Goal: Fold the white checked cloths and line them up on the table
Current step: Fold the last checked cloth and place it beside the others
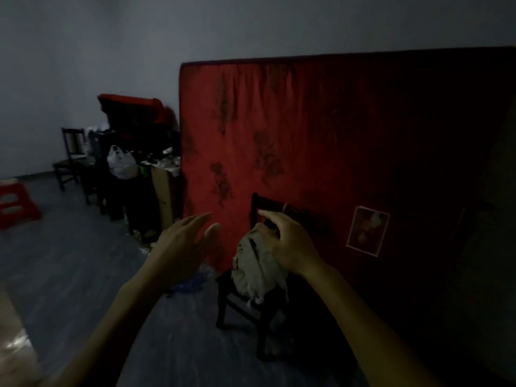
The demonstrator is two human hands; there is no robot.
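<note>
A crumpled pale cloth point(255, 268) hangs bunched above a dark wooden chair point(245, 305) in a dim room. My right hand point(284, 241) grips the top of the bunch, index finger stretched forward. My left hand point(183, 243) hovers to the left of the cloth with fingers straight, apart from it and holding nothing. The check pattern cannot be made out in the low light.
A red mattress point(335, 141) leans upright against the wall behind the chair. At the left stand more dark chairs point(69, 160), a white plastic bag point(121, 163), cluttered items and a red stool point(15, 202). A table corner point(14, 344) shows at bottom left.
</note>
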